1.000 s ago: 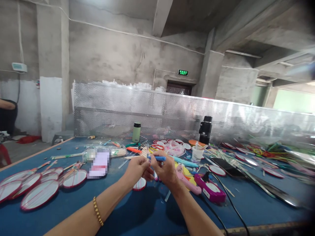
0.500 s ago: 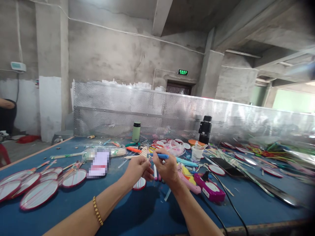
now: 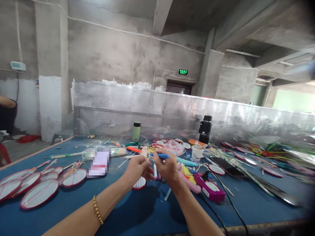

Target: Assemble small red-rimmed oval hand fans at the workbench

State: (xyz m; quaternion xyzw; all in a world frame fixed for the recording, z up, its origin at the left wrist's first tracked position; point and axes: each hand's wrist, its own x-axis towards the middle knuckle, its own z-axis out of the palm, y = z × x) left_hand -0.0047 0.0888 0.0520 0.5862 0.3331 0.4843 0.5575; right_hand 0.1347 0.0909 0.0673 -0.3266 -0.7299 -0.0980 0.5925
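Observation:
My left hand (image 3: 137,169) pinches the lower end of a thin clear stick (image 3: 147,149) that stands upright above the blue table (image 3: 123,209). Close beside it, my right hand (image 3: 167,168) grips a blue marker pen (image 3: 161,156) lying sideways, its tip against the stick. A small round red-rimmed fan (image 3: 139,183) lies on the table just under my left hand. Two more markers (image 3: 155,172) lie between my hands.
Several red-rimmed fans (image 3: 39,193) lie at the left. A magenta glue gun (image 3: 209,190) with a black cord, a white cup (image 3: 197,152), a green flask (image 3: 136,131) and a black bottle (image 3: 205,129) stand further back. A perforated metal screen (image 3: 172,113) backs the table.
My right hand has shifted slightly right and up with the marker. My left hand holds the stick in the same place.

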